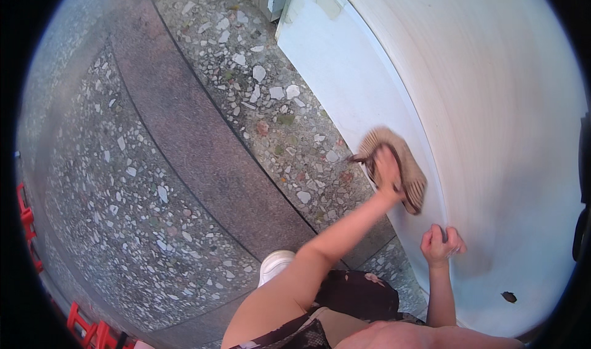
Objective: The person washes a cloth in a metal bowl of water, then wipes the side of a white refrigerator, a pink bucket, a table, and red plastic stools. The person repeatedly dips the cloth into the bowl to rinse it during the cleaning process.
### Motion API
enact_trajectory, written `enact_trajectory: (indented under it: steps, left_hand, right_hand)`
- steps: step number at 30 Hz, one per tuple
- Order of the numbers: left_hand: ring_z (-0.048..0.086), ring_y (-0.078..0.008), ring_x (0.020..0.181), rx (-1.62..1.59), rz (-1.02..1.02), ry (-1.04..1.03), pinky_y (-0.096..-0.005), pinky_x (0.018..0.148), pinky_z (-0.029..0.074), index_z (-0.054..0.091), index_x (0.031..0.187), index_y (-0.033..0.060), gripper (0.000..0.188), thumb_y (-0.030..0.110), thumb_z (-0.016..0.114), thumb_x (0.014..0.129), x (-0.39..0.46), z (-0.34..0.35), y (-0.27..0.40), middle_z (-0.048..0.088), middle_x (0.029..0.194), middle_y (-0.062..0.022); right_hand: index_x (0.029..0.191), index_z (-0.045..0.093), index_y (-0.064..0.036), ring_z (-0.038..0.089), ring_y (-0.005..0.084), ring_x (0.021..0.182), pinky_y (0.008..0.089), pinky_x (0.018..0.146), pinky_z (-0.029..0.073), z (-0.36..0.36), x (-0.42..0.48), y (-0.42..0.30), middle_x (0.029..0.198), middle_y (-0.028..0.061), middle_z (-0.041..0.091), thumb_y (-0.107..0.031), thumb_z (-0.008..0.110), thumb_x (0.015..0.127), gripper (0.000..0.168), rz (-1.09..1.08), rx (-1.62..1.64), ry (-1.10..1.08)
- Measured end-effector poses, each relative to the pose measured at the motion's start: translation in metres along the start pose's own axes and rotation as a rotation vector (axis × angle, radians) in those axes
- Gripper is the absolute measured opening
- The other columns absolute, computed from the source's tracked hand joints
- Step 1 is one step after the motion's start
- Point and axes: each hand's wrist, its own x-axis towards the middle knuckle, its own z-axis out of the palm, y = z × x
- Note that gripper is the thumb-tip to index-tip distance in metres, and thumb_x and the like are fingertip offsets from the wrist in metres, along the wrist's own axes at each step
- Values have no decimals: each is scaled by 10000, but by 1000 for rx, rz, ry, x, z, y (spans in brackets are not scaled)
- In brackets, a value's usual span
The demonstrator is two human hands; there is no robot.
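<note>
My left hand (387, 169) presses down on a tan ribbed cloth (411, 171) with dark brown edging, its fingers blurred. Under the cloth is a white panel strip (355, 72), and a dark end of the cloth pokes past the strip's left edge over the floor. Lower right, my right hand (442, 247) rests with curled fingers against the raised line between the strip and a broad pale panel (485, 95). Nothing shows inside those fingers.
Terrazzo paving (277, 132) with pale stone chips borders the strip, crossed by a reddish-brown stone band (184, 109). A white shoe (276, 267) stands on it. Red plastic objects (92, 328) sit at the lower left. A dark hole (509, 297) marks the pale panel.
</note>
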Motion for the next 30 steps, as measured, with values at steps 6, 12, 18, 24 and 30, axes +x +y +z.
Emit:
enact_trajectory:
  steps: [6, 12, 18, 24, 30]
  left_hand:
    - [212, -273, 1371, -923, -368, 53, -519, 1119, 153, 78, 1473, 94, 700, 539, 211, 949, 292, -83, 12, 160, 1506, -145]
    - [222, -270, 1367, -76, -37, 268, -516, 1113, 168, 104, 1468, 97, 702, 564, 184, 950, 191, -48, -17, 177, 1494, -146]
    - [234, -269, 1360, 14, -148, 0, -505, 1105, 187, 124, 1460, 93, 704, 571, 183, 947, -24, -3, -50, 199, 1479, -148]
    - [246, -268, 1353, -572, -253, 91, -493, 1097, 206, 144, 1453, 89, 707, 577, 182, 944, 286, -92, -16, 222, 1465, -151]
    - [258, -266, 1346, -150, -63, 265, -482, 1089, 226, 164, 1446, 85, 710, 584, 181, 941, 235, -84, -29, 245, 1450, -153]
  right_hand:
    - [793, 621, -220, 466, 210, 819, 351, 725, 272, 0, 9, -9, 963, 42, 462, -122, 631, 615, 203, 9, -8, 66]
    - [792, 613, -216, 462, 207, 804, 352, 711, 275, 3, 9, -7, 962, 44, 450, -128, 631, 626, 189, 30, -14, 77]
    - [795, 609, -209, 459, 209, 786, 354, 691, 275, 0, 9, -6, 957, 46, 440, -124, 619, 642, 176, 8, -29, 49]
    - [790, 609, -197, 451, 208, 751, 349, 663, 279, -2, 12, -7, 950, 50, 440, -111, 612, 657, 159, 5, -18, 36]
    - [761, 599, -215, 442, 205, 789, 343, 691, 274, -1, 8, -5, 957, 34, 448, -148, 610, 653, 128, 20, -32, 53]
